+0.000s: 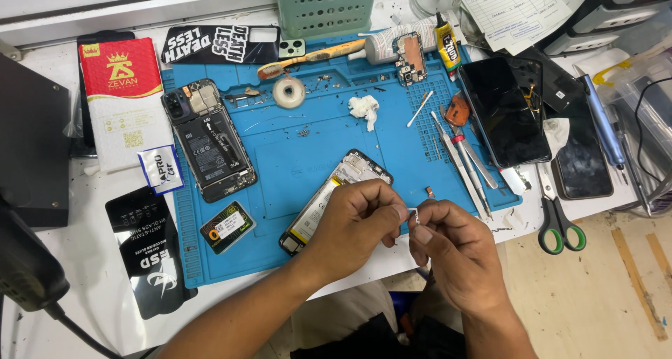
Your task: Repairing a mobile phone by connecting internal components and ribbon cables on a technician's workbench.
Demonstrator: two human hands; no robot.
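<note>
My left hand (353,222) and my right hand (451,247) meet at the front edge of the blue repair mat (294,149). Both pinch a tiny pale part (413,215) between their fingertips. Under my left hand lies an opened phone (329,194) with its battery showing, tilted on the mat. A second opened phone (208,140) lies at the mat's left side.
Tweezers (465,159) and a dark screen panel (505,110) lie to the right, with green-handled scissors (556,219) beyond the mat. A tape roll (289,91), a white wad (364,108), a glue tube (448,47) and a green basket (325,7) sit at the back. Packaged boxes (126,100) lie left.
</note>
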